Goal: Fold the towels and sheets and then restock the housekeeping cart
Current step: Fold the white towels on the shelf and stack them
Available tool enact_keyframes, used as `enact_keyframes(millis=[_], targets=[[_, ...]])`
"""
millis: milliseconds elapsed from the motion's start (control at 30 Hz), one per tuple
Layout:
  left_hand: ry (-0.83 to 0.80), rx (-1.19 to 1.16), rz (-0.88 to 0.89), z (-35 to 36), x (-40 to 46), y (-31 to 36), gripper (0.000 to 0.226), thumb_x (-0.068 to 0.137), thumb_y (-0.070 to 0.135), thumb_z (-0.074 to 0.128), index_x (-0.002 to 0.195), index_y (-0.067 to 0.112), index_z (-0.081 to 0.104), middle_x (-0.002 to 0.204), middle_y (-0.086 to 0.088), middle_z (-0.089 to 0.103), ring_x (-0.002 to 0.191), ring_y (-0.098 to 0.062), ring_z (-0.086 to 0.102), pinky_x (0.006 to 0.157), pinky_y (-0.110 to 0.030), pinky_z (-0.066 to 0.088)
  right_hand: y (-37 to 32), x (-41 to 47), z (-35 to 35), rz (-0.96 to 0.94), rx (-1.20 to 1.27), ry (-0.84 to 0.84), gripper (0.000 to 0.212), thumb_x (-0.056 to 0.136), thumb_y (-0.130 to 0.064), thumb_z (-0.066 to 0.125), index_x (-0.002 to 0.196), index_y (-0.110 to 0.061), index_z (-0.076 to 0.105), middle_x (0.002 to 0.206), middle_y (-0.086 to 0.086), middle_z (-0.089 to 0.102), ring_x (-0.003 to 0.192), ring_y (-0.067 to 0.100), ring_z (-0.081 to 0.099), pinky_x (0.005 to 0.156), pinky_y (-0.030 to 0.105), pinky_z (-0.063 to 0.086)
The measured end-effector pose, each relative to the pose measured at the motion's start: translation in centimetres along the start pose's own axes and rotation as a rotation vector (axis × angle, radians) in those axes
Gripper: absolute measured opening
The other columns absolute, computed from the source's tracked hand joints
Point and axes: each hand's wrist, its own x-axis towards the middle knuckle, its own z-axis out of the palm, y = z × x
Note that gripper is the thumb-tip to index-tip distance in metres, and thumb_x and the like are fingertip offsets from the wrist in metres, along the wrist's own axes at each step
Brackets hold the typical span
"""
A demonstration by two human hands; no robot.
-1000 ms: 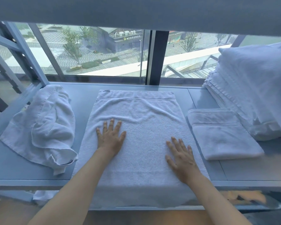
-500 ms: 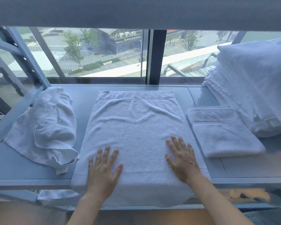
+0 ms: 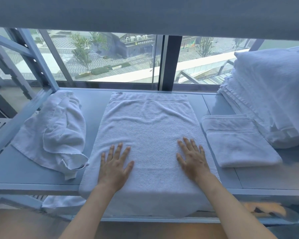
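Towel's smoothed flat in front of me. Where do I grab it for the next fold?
Probably the two near corners of the flat towel, where its front edge hangs over the shelf lip. That overhang is free to pinch from below and in front; elsewhere it lies flush. The left hand and right hand rest just behind it.

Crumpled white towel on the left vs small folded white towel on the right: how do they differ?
The crumpled white towel lies bunched with loose wrinkles and one corner drooping toward the shelf's front edge; the small folded white towel is a neat flat rectangle with stacked layers. The crumpled one covers more shelf; the folded one is compact. The folded one lies close beside the tall stack of white linens; the crumpled one lies by the metal frame. Both are white terry, untouched by either hand.
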Motion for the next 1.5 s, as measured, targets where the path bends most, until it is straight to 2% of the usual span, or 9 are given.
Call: enact_keyframes(millis=[100, 267, 433, 667, 900, 1067, 1167, 1333, 1500], targets=[[0.007, -0.009, 0.012, 0.1, -0.3, 0.0, 0.068, 0.099, 0.069, 0.016, 0.161, 0.046, 0.002, 0.17, 0.014, -0.012, 0.157, -0.015, -0.016, 0.126, -0.049, -0.007, -1.9, -1.6, 0.0, -0.074, 0.04, 0.012, 0.061, 0.105, -0.039, 0.039, 0.163, -0.028, 0.022, 0.172, -0.009, 0.007, 0.159, 0.014, -0.002, 0.127, 0.052, 0.003], [0.022, -0.02, 0.015, 0.1, -0.7, 0.2, 0.073, 0.093, 0.072, 0.008, 0.162, 0.046, 0.006, 0.171, 0.014, -0.007, 0.158, -0.017, -0.01, 0.127, -0.049, -0.005, -6.4, -5.4, 2.3, -0.326, 0.069, -0.08, 0.061, 0.106, -0.045, 0.033, 0.163, -0.035, 0.015, 0.171, -0.017, -0.002, 0.157, 0.006, -0.011, 0.127, 0.043, -0.005], [0.01, -0.036, 0.015, -0.1, -1.4, -0.1, 0.066, 0.1, 0.067, 0.019, 0.161, 0.047, 0.005, 0.171, 0.014, -0.008, 0.158, -0.015, -0.012, 0.127, -0.049, -0.005, -4.8, -5.9, 2.1, -0.278, 0.013, -0.068, 0.06, 0.107, -0.048, 0.028, 0.164, -0.036, 0.013, 0.171, -0.016, -0.006, 0.156, 0.005, -0.012, 0.128, 0.041, -0.004], [0.028, -0.082, 0.045, -0.3, -2.2, -0.2, 0.062, 0.104, 0.059, 0.027, 0.162, 0.043, 0.013, 0.171, 0.013, -0.002, 0.158, -0.015, -0.007, 0.128, -0.047, -0.002, 3.8, -8.2, 0.3, -0.193, -0.033, -0.039, 0.06, 0.108, -0.052, 0.028, 0.163, -0.043, 0.007, 0.168, -0.024, -0.012, 0.154, 0.0, -0.015, 0.128, 0.037, -0.005], [0.242, -0.079, 0.247, -0.1, -5.9, 0.1, 0.052, 0.102, 0.036, 0.034, 0.148, 0.02, 0.053, 0.162, 0.0, 0.04, 0.152, -0.024, 0.034, 0.118, -0.061, 0.029, 5.3, -9.6, -0.1, -0.195, -0.068, -0.056, 0.061, 0.104, -0.059, 0.016, 0.161, -0.044, 0.002, 0.168, -0.024, -0.014, 0.154, 0.0, -0.017, 0.126, 0.032, -0.008], [0.137, -0.041, 0.168, 1.0, -8.6, -1.8, 0.062, 0.105, 0.055, 0.016, 0.161, 0.032, 0.028, 0.17, 0.012, 0.015, 0.158, -0.013, 0.008, 0.126, -0.051, 0.013, 5.3, -10.3, 0.0, -0.21, -0.047, -0.03, 0.061, 0.104, -0.059, 0.017, 0.162, -0.043, 0.007, 0.168, -0.023, -0.01, 0.155, 0.002, -0.012, 0.127, 0.033, -0.004], [0.116, -0.015, 0.202, 0.8, -8.8, -2.8, 0.063, 0.105, 0.057, 0.018, 0.162, 0.029, 0.025, 0.171, 0.011, 0.013, 0.158, -0.014, 0.007, 0.126, -0.05, 0.014, 5.4, -10.5, -0.3, -0.237, -0.077, -0.051, 0.068, 0.102, -0.068, 0.015, 0.163, -0.041, 0.002, 0.169, -0.021, -0.013, 0.155, 0.004, -0.015, 0.128, 0.036, -0.004], [0.111, 0.033, 0.22, 0.9, -9.4, -5.7, 0.07, 0.103, 0.065, 0.025, 0.164, 0.032, 0.016, 0.172, 0.012, 0.008, 0.159, -0.015, 0.005, 0.126, -0.048, 0.013, 6.0, -11.3, -0.8, -0.387, -0.139, -0.084, 0.087, 0.096, -0.075, 0.039, 0.163, -0.038, -0.003, 0.171, -0.015, -0.012, 0.158, 0.013, -0.013, 0.128, 0.046, 0.003], [0.1, 0.067, 0.227, 1.0, -9.3, -5.9, 0.074, 0.099, 0.063, 0.033, 0.163, 0.027, 0.024, 0.171, 0.008, 0.017, 0.158, -0.02, 0.012, 0.124, -0.052, 0.02, 6.3, -11.1, -0.4, -0.42, -0.249, -0.084, 0.074, 0.101, -0.065, 0.024, 0.164, -0.035, -0.001, 0.171, -0.014, -0.008, 0.158, 0.017, -0.014, 0.127, 0.049, 0.008]])
